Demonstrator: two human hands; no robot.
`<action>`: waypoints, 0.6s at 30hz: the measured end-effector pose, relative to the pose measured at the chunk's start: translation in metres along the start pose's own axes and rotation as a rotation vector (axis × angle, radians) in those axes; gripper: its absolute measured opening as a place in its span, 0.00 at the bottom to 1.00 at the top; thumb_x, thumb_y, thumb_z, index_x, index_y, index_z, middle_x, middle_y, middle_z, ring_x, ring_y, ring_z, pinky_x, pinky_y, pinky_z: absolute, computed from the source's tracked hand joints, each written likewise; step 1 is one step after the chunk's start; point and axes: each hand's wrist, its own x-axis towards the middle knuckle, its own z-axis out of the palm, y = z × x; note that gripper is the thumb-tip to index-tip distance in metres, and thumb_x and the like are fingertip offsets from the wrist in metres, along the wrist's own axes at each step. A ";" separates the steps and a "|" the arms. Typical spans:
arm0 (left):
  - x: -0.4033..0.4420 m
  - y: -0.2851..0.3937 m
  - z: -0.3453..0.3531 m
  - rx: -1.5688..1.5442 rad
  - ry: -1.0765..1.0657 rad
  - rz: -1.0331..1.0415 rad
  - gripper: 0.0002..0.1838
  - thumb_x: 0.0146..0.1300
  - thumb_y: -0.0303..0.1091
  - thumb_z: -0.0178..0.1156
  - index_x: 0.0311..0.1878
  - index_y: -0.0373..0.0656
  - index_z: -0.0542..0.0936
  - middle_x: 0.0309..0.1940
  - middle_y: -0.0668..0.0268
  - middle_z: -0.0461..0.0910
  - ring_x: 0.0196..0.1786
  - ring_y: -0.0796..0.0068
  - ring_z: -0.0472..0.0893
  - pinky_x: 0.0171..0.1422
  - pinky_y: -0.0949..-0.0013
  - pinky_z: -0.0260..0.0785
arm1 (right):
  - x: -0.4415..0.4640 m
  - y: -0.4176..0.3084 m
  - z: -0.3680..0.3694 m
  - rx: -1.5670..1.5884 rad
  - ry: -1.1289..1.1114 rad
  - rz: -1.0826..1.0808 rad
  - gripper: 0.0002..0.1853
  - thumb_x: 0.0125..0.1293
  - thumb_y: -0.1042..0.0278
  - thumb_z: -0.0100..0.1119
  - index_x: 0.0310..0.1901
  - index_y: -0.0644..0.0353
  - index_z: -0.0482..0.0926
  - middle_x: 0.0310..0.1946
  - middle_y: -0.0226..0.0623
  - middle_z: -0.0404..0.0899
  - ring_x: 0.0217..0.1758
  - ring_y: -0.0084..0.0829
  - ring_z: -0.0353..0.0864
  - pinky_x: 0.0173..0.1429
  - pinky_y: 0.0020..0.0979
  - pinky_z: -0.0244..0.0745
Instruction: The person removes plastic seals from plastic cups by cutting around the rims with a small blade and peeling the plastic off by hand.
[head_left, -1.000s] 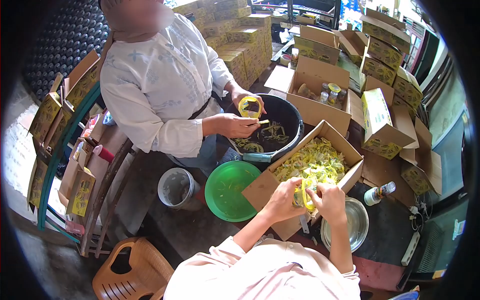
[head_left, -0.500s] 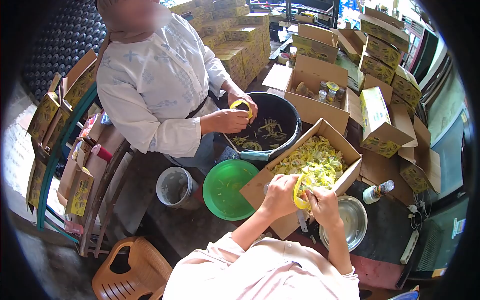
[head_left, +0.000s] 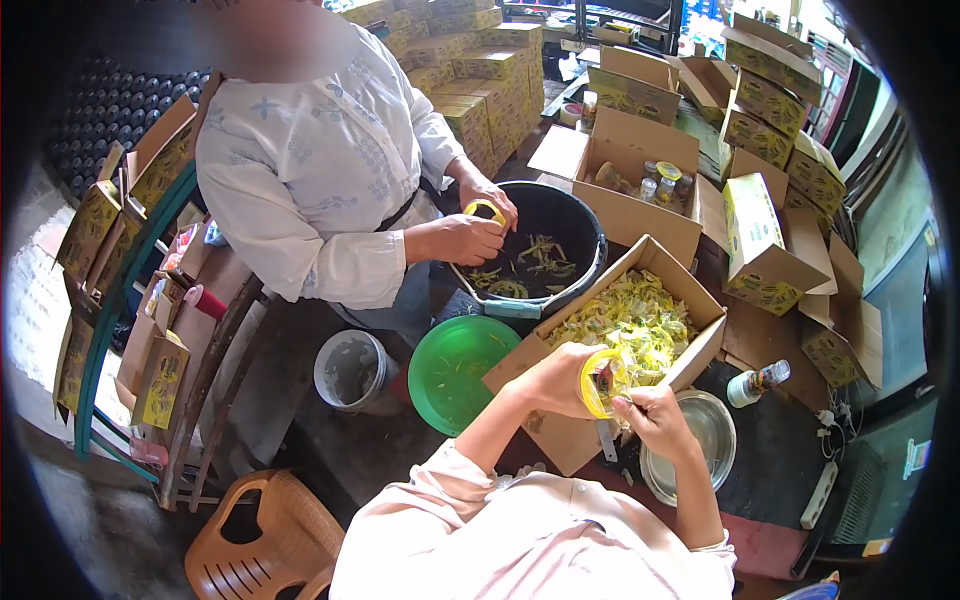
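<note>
At the near edge of the brown cardboard box point(head_left: 702, 352), I see the round, see-through, yellow-rimmed container point(head_left: 587, 384) in the curled left hand point(head_left: 556, 382), its rim facing the right hand point(head_left: 655, 416), whose bunched fingertips lie by its lower edge, pinching what I cannot tell.

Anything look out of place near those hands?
One thing: a pale flat strip, perhaps a blade, beside a flap of the scrap-filled carton, near the right hand. It looks stray, not stowed in any container.
</note>
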 end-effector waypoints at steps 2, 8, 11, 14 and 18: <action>0.001 -0.003 0.000 -0.037 -0.004 -0.005 0.22 0.37 0.38 0.70 0.35 0.39 0.72 0.27 0.57 0.76 0.33 0.54 0.78 0.39 0.61 0.69 | 0.000 -0.003 -0.001 -0.079 0.010 0.071 0.15 0.61 0.66 0.57 0.21 0.66 0.72 0.13 0.42 0.69 0.15 0.36 0.66 0.22 0.34 0.60; -0.005 -0.002 0.010 0.151 -0.027 -0.017 0.24 0.37 0.35 0.69 0.39 0.38 0.72 0.30 0.53 0.78 0.36 0.50 0.78 0.42 0.59 0.70 | 0.010 -0.013 0.007 -0.532 0.325 -0.073 0.12 0.47 0.65 0.66 0.27 0.57 0.71 0.27 0.35 0.72 0.32 0.39 0.74 0.37 0.38 0.68; -0.006 0.002 0.010 0.063 -0.090 -0.026 0.24 0.38 0.36 0.69 0.40 0.38 0.72 0.30 0.53 0.78 0.36 0.51 0.78 0.42 0.59 0.70 | 0.015 -0.015 0.009 -0.549 0.240 -0.129 0.12 0.48 0.65 0.65 0.28 0.58 0.71 0.26 0.36 0.72 0.31 0.39 0.75 0.36 0.38 0.69; -0.008 0.010 0.007 0.033 -0.124 -0.040 0.23 0.38 0.35 0.69 0.39 0.39 0.73 0.31 0.53 0.78 0.36 0.52 0.78 0.42 0.60 0.71 | 0.018 -0.008 0.005 -0.663 0.221 -0.120 0.11 0.50 0.64 0.63 0.29 0.57 0.71 0.26 0.36 0.72 0.31 0.38 0.76 0.35 0.38 0.70; -0.007 0.017 -0.001 -0.002 -0.035 0.003 0.21 0.38 0.33 0.69 0.38 0.40 0.74 0.31 0.56 0.79 0.34 0.55 0.78 0.40 0.64 0.71 | 0.025 -0.013 0.001 -0.723 0.286 -0.328 0.08 0.52 0.67 0.60 0.28 0.59 0.71 0.24 0.39 0.70 0.29 0.41 0.74 0.34 0.39 0.69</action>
